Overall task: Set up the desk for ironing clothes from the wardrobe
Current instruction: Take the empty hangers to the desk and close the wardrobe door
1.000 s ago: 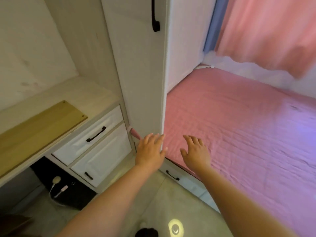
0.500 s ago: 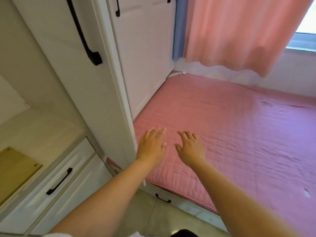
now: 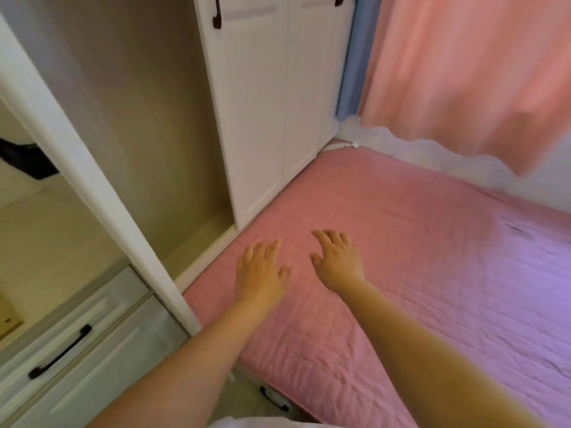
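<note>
The white wardrobe door (image 3: 92, 180) stands swung open at the left, edge toward me. Behind it the wardrobe compartment (image 3: 148, 125) shows bare beige walls and floor; no clothes are visible in it. Two more wardrobe doors (image 3: 278, 103) to the right stay closed. My left hand (image 3: 261, 270) and my right hand (image 3: 336, 261) hover side by side over the near corner of the pink bed cover (image 3: 401, 257), fingers spread and relaxed, holding nothing. The desk top (image 3: 46, 236) lies at the far left behind the open door.
White desk drawers (image 3: 71, 344) with black handles sit at lower left. A bed-base drawer handle (image 3: 273, 396) shows below the mattress edge. A pink curtain (image 3: 463, 72) hangs at upper right over the bed. A wooden board corner (image 3: 7, 316) shows at the left edge.
The wardrobe door has swung open to the left, exposing the bare compartment. My left hand has come off the door edge; both hands now hover over the bed. My view has turned right.
</note>
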